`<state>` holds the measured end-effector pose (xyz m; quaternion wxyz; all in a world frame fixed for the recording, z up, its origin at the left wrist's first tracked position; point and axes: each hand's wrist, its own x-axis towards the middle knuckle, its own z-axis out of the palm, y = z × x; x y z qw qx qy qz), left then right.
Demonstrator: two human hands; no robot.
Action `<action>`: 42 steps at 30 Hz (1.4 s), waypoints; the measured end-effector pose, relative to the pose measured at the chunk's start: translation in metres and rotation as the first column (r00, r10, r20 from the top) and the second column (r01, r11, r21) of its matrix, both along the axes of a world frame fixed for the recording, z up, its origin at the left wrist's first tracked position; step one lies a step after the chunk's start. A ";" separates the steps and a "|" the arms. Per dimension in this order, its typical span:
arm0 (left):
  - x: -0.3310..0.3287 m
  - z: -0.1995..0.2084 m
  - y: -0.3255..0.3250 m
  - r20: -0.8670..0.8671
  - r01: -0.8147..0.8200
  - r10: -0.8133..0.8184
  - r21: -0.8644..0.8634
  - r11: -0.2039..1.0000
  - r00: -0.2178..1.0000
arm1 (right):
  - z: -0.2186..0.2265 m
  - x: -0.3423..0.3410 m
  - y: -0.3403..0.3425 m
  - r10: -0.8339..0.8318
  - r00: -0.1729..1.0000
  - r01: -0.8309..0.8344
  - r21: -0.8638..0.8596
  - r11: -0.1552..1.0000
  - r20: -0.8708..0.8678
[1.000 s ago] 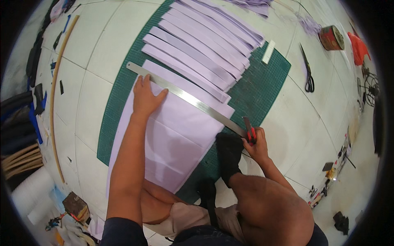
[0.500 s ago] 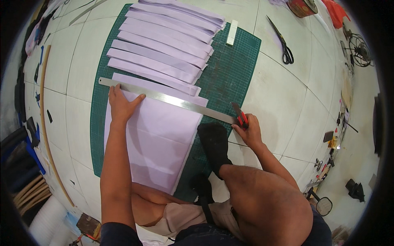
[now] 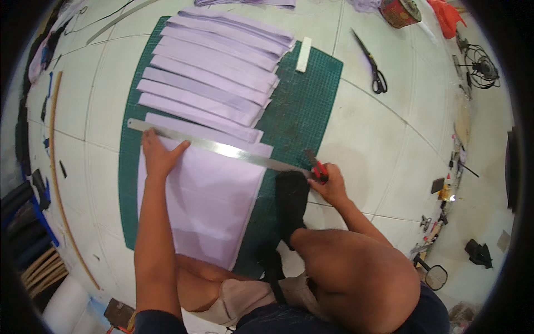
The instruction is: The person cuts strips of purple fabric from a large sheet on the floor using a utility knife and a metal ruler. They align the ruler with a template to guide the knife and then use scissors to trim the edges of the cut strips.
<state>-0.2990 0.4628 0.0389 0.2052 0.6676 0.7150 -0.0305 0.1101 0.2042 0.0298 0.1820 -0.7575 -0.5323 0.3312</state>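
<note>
A long steel ruler [image 3: 222,148] lies slantwise across a sheet of pale lilac cloth [image 3: 208,200] on a green cutting mat [image 3: 297,103]. My left hand [image 3: 160,157] has its thumb and fingers spread, fingertips pressing the ruler near its left end. At the ruler's right end, my right hand [image 3: 332,188] grips a red and black utility knife [image 3: 319,171], its thumb by the ruler. My black-socked foot [image 3: 292,195] is at the ruler's near edge, close to that hand. Beyond the ruler, several cut lilac cloth strips [image 3: 214,72] lie in a row.
Black-handled scissors [image 3: 371,64] and a small white bar [image 3: 303,54] lie at the far right. A red tin [image 3: 400,12] stands beyond them. A long wooden stick [image 3: 54,145] lies along the left, and small tools line the right side of the tiled floor.
The whole view has shifted, so the mat and cloth sit slightly lower and further left. My socked foot has come closer to the ruler. Both hands keep their places on the ruler and knife.
</note>
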 end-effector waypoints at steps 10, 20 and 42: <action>0.005 0.003 -0.002 0.021 -0.064 0.064 0.010 0.998 0.998 | 0.005 0.039 0.105 -0.211 0.977 0.211 0.023 0.977 0.003; 0.002 0.001 -0.001 0.061 -0.101 0.102 -0.025 0.995 0.993 | -0.015 0.094 0.345 -0.170 0.985 0.172 -0.056 0.984 0.026; 0.008 0.007 -0.001 0.013 -0.120 0.121 -0.048 0.992 0.993 | -0.001 -0.031 0.165 -0.309 0.820 0.216 -0.241 0.946 -0.481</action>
